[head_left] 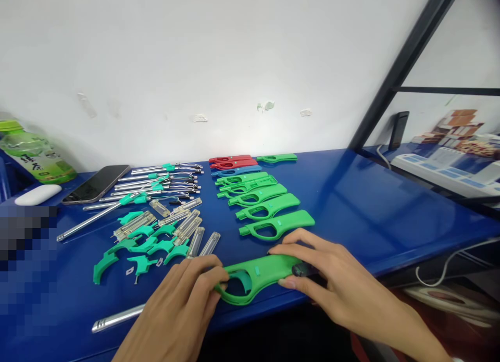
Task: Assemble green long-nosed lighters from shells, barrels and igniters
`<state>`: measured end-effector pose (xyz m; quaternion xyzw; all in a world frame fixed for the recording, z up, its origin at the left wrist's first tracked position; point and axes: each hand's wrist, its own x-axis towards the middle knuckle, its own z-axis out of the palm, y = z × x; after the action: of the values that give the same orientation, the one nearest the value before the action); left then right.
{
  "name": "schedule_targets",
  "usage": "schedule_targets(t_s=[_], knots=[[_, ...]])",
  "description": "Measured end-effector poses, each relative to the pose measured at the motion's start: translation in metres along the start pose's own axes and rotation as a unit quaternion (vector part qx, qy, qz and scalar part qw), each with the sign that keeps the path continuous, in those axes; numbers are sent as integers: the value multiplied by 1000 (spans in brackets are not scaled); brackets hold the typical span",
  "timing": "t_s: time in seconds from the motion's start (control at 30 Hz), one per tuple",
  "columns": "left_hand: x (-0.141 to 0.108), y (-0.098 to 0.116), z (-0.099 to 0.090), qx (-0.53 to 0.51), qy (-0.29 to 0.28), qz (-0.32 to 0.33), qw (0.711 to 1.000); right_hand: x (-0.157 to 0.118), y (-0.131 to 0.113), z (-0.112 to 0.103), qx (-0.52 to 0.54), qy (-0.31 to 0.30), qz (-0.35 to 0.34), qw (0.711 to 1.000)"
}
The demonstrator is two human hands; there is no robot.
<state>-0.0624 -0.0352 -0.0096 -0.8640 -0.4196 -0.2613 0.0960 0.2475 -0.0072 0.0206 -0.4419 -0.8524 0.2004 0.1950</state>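
Observation:
A green lighter body [269, 271] with a teal trigger in its loop lies at the table's front edge, between both hands. My left hand [187, 299] is closed on its left, loop end; a metal tube [117, 319] sticks out to the left from beneath that hand. Thumb and fingers of my right hand [324, 271] pinch the body's right end, where a black piece [307, 270] shows, partly hidden by the fingers. Just behind, a finished-looking green casing [279, 225] heads a column of green casings, with blue [236, 171] and red ones [230, 161] farther back.
Left of the casings lie teal triggers [142, 264], clear fuel tanks [187, 229] and metal tubes with wires [156, 187]. A phone [97, 184], white case [38, 194] and green bottle [37, 156] stand far left. A black frame [385, 99] rises at right.

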Motion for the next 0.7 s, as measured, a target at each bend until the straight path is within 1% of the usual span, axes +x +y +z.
schedule_targets(t_s=[0.1,0.2,0.27,0.4,0.5,0.57,0.63,0.7], knots=[[3,4,-2,22,26,-1,999,0,-1,1,16,0,12,1000],[2,4,0,49,26,0,998,1,-1,2,35,9,12,999],[-1,2,3,61,17,-12,998,1,-1,2,41,21,7,999],[-6,0,9,71,28,-38,996,2,0,0,58,58,-4,997],[-3,3,7,70,36,-55,995,0,2,-6,60,105,-16,993],[0,6,5,52,40,-63,996,-5,4,-15,45,152,-16,987],[2,7,3,36,36,-63,997,-12,10,-27,20,210,3,977],[1,5,3,43,33,-43,998,-21,22,-40,-19,273,47,961]])
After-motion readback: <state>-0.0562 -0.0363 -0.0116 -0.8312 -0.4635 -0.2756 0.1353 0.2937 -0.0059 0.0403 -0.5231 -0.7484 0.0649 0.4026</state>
